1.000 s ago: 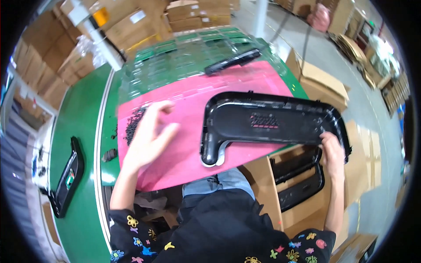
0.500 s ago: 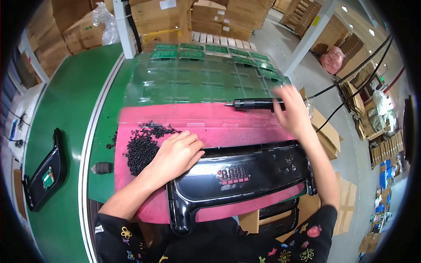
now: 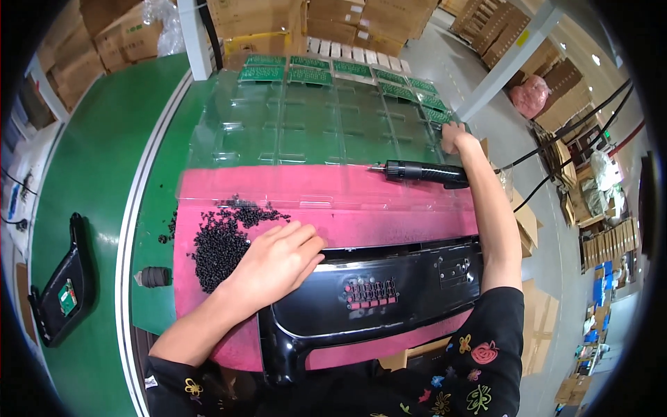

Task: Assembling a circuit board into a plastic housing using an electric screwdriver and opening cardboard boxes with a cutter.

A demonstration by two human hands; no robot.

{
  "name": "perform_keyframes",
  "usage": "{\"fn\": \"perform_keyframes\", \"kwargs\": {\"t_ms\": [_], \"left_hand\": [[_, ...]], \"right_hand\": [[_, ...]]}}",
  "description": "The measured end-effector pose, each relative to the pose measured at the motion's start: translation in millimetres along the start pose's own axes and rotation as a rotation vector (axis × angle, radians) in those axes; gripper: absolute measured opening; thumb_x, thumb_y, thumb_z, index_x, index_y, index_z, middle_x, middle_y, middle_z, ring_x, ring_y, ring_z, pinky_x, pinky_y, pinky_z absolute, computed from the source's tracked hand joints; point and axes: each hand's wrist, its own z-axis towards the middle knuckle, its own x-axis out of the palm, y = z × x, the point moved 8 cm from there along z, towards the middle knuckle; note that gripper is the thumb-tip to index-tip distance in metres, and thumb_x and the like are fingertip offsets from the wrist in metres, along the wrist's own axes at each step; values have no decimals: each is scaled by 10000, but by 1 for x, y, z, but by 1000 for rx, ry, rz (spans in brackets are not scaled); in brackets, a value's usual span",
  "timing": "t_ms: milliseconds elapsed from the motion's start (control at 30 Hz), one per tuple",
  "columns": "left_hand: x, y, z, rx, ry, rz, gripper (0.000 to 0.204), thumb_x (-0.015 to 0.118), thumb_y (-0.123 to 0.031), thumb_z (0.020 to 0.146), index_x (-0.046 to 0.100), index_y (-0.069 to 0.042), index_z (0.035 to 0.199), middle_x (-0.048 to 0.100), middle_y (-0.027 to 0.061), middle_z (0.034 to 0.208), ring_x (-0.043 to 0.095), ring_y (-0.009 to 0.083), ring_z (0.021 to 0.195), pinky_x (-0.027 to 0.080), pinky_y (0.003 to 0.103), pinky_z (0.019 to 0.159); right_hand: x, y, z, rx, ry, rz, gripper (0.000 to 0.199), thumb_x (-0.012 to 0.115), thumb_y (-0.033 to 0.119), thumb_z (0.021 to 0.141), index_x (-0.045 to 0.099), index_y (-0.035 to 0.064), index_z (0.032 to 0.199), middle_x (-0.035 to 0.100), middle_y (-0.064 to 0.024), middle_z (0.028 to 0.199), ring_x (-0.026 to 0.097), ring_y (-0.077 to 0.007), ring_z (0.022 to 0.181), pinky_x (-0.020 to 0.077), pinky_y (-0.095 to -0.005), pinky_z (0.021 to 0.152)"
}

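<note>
A glossy black plastic housing point(image 3: 417, 309), with a group of small cut-outs, lies across the pink mat point(image 3: 347, 224) in front of me. My left hand point(image 3: 283, 258) rests on its far left edge, the fingers together and curled against it. To that hand's left is a heap of small black screws point(image 3: 221, 247). My right hand point(image 3: 455, 137) is stretched to the right end of the clear plastic tray point(image 3: 306, 125), its fingers curled beside a green circuit board point(image 3: 436, 103). What those fingertips hold is hidden. A black electric screwdriver point(image 3: 425, 172) lies below my right wrist.
Several green circuit boards point(image 3: 309, 75) fill the tray's far compartments. A roll of black tape point(image 3: 154, 276) sits left of the mat. Another black housing point(image 3: 64, 292) carrying a circuit board lies farther left. Cables hang at right; cardboard boxes point(image 3: 257, 28) stand behind.
My right hand has moved away from me, from beside the screwdriver to the tray's far right. The screwdriver lies slightly further right in view. My left hand stays on the housing.
</note>
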Motion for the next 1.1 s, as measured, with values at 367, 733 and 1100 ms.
{"fn": "perform_keyframes", "kwargs": {"t_ms": [367,733,1100], "left_hand": [[0,-9,2,25,4,-8,148,648,-84,764,609,-11,887,558,99,843,566,287,802,479,375,725],[-29,-20,1,43,-205,55,598,759,-70,648,543,-78,1205,445,146,1313,499,323,1035,449,395,875],[-27,-52,-4,240,-264,85,696,794,-66,515,568,-5,1171,562,131,1084,562,312,940,473,400,802]], "right_hand": [[-64,10,-81,-176,-790,4,452,602,-4,667,551,-18,1116,440,-110,1323,407,-266,1240,384,-407,981],[-116,63,-301,-741,-1040,1026,191,527,-36,782,635,-5,936,645,-130,981,627,-251,926,468,-294,841],[-59,106,-384,-945,-616,1258,199,542,-57,793,603,-14,977,636,-126,922,634,-243,883,478,-291,777]]}}
